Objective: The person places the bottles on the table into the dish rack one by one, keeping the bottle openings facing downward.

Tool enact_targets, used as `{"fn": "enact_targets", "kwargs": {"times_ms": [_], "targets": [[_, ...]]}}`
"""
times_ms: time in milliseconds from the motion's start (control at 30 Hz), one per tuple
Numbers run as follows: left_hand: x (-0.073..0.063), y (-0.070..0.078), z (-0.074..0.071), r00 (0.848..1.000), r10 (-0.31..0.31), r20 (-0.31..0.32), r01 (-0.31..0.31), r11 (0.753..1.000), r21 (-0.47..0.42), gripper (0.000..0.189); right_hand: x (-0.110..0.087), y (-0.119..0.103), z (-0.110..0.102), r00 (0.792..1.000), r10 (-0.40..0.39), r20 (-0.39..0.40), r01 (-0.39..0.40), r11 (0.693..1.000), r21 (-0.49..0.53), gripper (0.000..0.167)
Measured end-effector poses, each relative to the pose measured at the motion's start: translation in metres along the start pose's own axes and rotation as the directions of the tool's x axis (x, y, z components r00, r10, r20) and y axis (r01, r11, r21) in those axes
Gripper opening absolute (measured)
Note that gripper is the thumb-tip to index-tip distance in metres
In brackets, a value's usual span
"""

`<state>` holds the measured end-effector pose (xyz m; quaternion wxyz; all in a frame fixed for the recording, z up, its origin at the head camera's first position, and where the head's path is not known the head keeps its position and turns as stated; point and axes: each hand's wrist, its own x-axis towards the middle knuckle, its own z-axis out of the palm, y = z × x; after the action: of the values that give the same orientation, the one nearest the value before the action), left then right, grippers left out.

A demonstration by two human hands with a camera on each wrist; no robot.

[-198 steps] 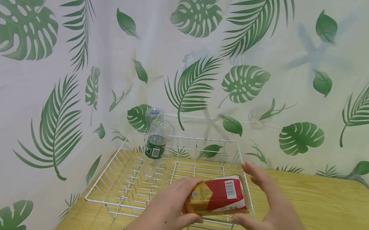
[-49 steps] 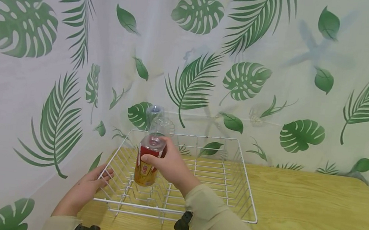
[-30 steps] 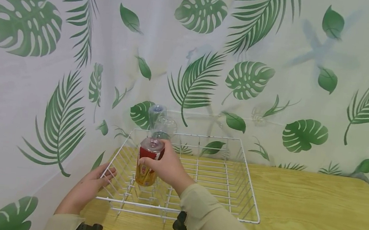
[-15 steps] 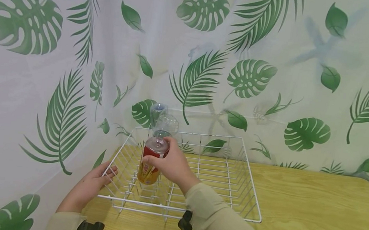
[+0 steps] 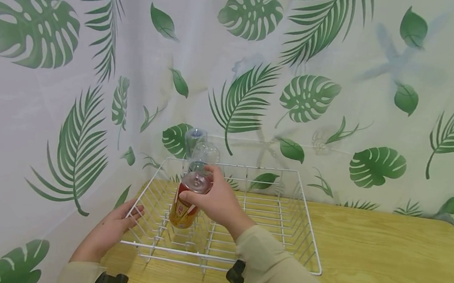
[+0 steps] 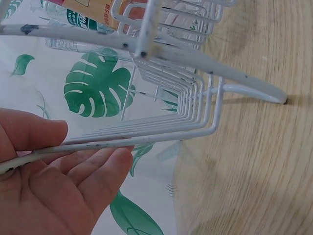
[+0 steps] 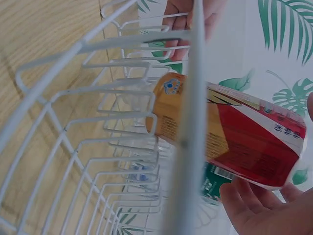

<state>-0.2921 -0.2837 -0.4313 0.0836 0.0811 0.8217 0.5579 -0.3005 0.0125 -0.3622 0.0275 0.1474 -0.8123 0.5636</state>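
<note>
My right hand (image 5: pixel 220 201) holds a red and gold can (image 5: pixel 184 208) with a clear lid, fingers on its far side and thumb on the near side. The can leans slightly, its lower end among the upright prongs on the left of a white wire dish rack (image 5: pixel 219 257). At the rack's left rim is my left hand (image 5: pixel 111 228); in the left wrist view its thumb and fingers (image 6: pixel 105 181) lie on opposite sides of the rim wire. Behind the can stands a clear plastic bottle (image 5: pixel 206 152) with a green label, mostly hidden in the head view.
Another clear bottle-like piece with a bluish end (image 5: pixel 195 139) stands behind the first bottle. The rack sits on a wood-grain table (image 5: pixel 385 259), which extends to the right. Leaf-patterned sheeting (image 5: pixel 344 57) hangs behind and at the left.
Earlier my left hand held the can sideways over the rack; now my right hand has it among the left prongs and my left hand is at the rim. Lately the can tilted slightly rightward.
</note>
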Motion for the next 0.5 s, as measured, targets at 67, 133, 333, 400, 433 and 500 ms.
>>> {"fn": "enact_targets", "kwargs": {"times_ms": [67, 133, 333, 400, 433, 500], "targets": [[-0.001, 0.000, 0.000, 1.000, 0.004, -0.008, -0.004, 1.000, 0.023, 0.058, -0.002, -0.002, -0.004, 1.000, 0.002, 0.006, -0.002, 1.000, 0.003, 0.095], [-0.002, 0.000, 0.000, 1.000, 0.009, -0.010, -0.009, 0.999, 0.048, 0.059, -0.004, -0.003, -0.009, 1.000, -0.001, 0.008, 0.001, 1.000, -0.001, 0.095], [-0.003, 0.001, -0.002, 0.999, 0.003, -0.050, 0.005, 0.989, 0.145, 0.073, -0.012, -0.005, -0.027, 0.999, -0.034, -0.010, 0.033, 0.996, -0.081, 0.094], [-0.005, 0.002, -0.002, 0.997, 0.012, -0.078, 0.004, 0.979, 0.203, 0.081, -0.016, -0.005, -0.036, 0.999, -0.048, -0.021, 0.045, 0.992, -0.121, 0.092], [-0.006, 0.003, -0.002, 0.996, 0.015, -0.089, 0.005, 0.975, 0.223, 0.084, -0.018, -0.005, -0.040, 0.998, -0.055, -0.025, 0.051, 0.989, -0.141, 0.092], [-0.007, 0.005, -0.002, 0.993, 0.026, -0.119, 0.007, 0.964, 0.267, 0.090, -0.023, -0.005, -0.050, 0.997, -0.072, -0.029, 0.066, 0.982, -0.180, 0.091]]}}
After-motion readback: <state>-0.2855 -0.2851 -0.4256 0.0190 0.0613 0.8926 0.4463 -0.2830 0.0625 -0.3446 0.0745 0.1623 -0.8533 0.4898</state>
